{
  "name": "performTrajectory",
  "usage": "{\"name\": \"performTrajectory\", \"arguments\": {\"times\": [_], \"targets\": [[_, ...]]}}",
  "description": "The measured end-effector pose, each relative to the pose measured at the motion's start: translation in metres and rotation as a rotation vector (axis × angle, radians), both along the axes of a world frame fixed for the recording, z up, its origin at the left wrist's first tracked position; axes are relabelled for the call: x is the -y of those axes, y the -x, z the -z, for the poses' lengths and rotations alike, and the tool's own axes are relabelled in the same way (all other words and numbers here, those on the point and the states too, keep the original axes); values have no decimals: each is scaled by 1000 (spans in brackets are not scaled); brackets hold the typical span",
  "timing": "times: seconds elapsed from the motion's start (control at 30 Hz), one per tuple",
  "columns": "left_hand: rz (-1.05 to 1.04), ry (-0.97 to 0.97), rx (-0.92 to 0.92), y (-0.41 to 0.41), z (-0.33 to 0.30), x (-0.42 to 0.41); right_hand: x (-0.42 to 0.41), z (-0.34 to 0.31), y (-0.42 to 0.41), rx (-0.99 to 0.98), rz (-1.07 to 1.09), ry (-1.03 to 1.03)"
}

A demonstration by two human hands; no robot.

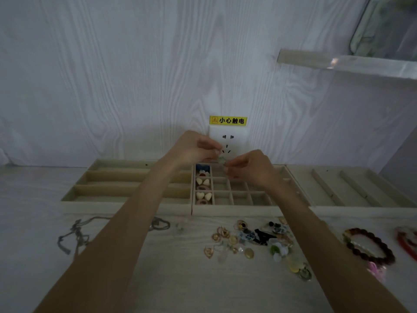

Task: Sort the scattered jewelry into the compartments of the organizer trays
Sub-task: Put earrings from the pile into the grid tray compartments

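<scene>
A: Nearest, at five o'clock on the tabletop (158,267): loose jewelry (248,242), unsorted. Step in hand?

B: Mid-sort. Past that, grid tray (237,210), left column already filled. Above its far row, at twelve o'clock: left hand (194,150) and right hand (250,164), each grip pinching a small pale piece (222,161).

A: Long axis?

B: Too small and blurred to tell. Next, probably: lowering into an empty cell, then letting go.

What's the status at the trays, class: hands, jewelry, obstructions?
Left hand and right hand pinch one small pale piece together above grid tray. Left column partly filled. Loose pile unsorted on table. Nothing blocking.
</scene>
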State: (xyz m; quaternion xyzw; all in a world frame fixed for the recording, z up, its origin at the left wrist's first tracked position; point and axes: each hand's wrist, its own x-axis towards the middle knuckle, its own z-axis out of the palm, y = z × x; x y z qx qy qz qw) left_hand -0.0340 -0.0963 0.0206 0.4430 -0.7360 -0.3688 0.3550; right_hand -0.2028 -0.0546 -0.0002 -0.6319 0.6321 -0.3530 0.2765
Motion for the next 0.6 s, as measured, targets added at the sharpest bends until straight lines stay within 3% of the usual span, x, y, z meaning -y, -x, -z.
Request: {"name": "performTrajectory", "arguments": {"times": [0.27, 0.6], "targets": [[-74, 179, 301, 3, 17, 4, 6, 18, -9, -241, 69, 157], [-13, 145, 232, 6, 28, 6, 12, 25, -10, -209, 95, 140]]}}
